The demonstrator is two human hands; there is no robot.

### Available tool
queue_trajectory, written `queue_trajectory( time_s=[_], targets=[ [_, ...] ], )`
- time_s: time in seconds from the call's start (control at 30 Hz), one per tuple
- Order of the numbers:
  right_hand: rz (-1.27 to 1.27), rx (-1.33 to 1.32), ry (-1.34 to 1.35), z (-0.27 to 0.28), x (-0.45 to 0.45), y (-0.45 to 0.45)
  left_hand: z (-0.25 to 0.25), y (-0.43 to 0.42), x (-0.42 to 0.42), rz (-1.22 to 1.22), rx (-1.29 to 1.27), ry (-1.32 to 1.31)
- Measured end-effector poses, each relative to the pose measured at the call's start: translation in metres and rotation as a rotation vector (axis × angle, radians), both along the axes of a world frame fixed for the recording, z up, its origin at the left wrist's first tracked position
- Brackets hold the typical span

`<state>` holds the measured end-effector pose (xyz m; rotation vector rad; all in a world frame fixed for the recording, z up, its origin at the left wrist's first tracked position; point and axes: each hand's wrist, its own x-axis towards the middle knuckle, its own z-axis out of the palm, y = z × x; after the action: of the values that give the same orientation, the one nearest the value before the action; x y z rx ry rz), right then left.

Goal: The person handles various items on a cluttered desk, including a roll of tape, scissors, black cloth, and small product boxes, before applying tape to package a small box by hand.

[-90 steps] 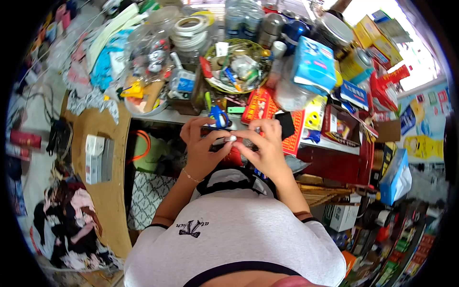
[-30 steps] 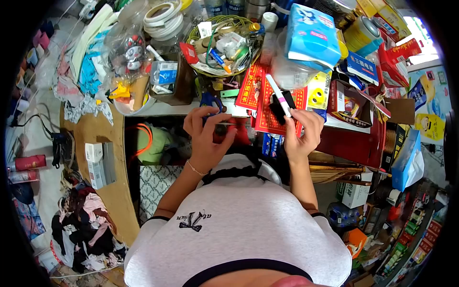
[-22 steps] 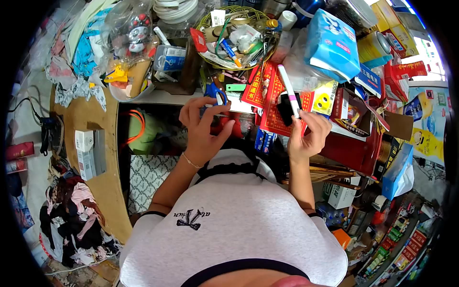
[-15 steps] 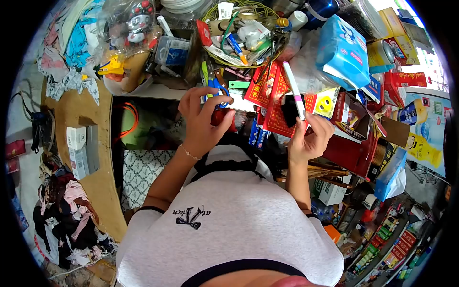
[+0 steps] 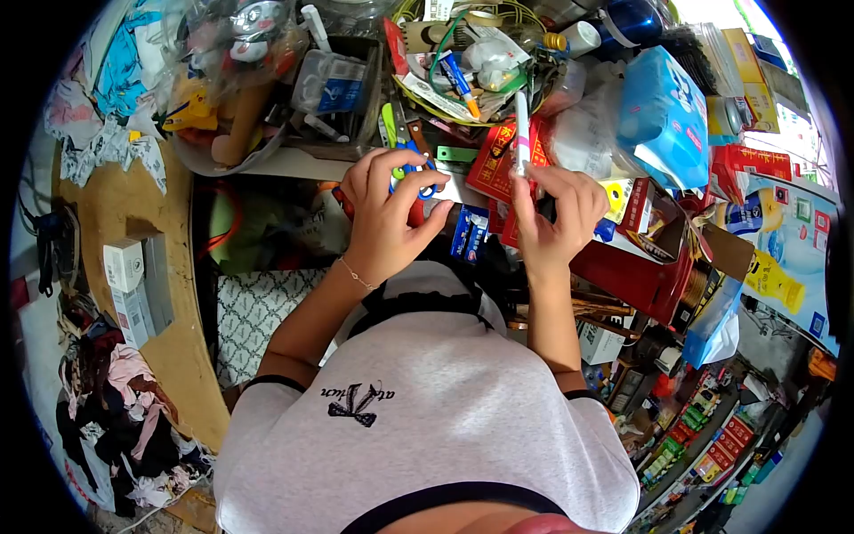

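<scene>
A white marker pen with a pink band (image 5: 522, 133) points up and away from me, pinched at its lower end by my right hand (image 5: 559, 214). Behind the pen lie red printed booklets (image 5: 492, 165). My left hand (image 5: 382, 209) hovers at the table's front edge with its fingers curved and apart, and I see nothing held in it. Just past its fingers are scissors with blue handles (image 5: 429, 190), partly hidden by them. A bright green handle (image 5: 388, 125) and a flat green piece (image 5: 456, 155) lie close by.
A crowded wicker basket (image 5: 418, 102) holds pens and small items at the back. Left of it stands a dark box (image 5: 369, 107) with a clear case. A blue package (image 5: 663, 116) stands right, above a red box (image 5: 636, 276). Cloth scraps (image 5: 133, 400) lie at lower left.
My right hand has moved left and away from me with the marker pen, which now stands straighter in view. My left hand has shifted slightly right. The whole view has also shifted a little.
</scene>
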<state>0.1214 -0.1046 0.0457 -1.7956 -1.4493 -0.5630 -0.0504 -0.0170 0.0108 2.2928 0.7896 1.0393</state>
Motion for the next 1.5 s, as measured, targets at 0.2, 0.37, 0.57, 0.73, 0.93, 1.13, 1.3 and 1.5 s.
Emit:
queue_trajectory(
  time_s=[0.2, 0.37, 0.57, 0.73, 0.93, 1.13, 1.3, 1.5],
  targets=[
    [0.002, -0.007, -0.055, 0.003, -0.004, 0.018, 0.000, 0.004, -0.005, -0.007, -0.015, 0.001],
    [0.039, -0.016, -0.088, -0.005, -0.003, 0.018, 0.000, 0.006, -0.009, -0.005, -0.011, 0.004],
    [0.028, -0.032, -0.121, -0.014, -0.001, 0.014, -0.002, 0.005, -0.010, -0.014, -0.011, 0.002],
    [0.010, -0.058, -0.134, -0.018, 0.003, 0.020, 0.000, -0.001, -0.008, -0.053, -0.021, 0.012],
    [-0.007, -0.218, -0.093, -0.015, 0.006, 0.032, 0.000, -0.007, -0.010, -0.063, -0.035, 0.015],
    [-0.037, -0.270, -0.014, -0.012, 0.003, 0.039, -0.001, -0.011, -0.015, -0.061, -0.023, 0.028],
    [-0.034, -0.324, -0.038, -0.015, 0.002, 0.041, 0.001, -0.014, -0.018, -0.066, -0.022, 0.035],
    [-0.092, -0.298, -0.054, -0.009, -0.006, 0.033, 0.006, -0.018, -0.023, -0.069, -0.006, 0.050]
  ],
)
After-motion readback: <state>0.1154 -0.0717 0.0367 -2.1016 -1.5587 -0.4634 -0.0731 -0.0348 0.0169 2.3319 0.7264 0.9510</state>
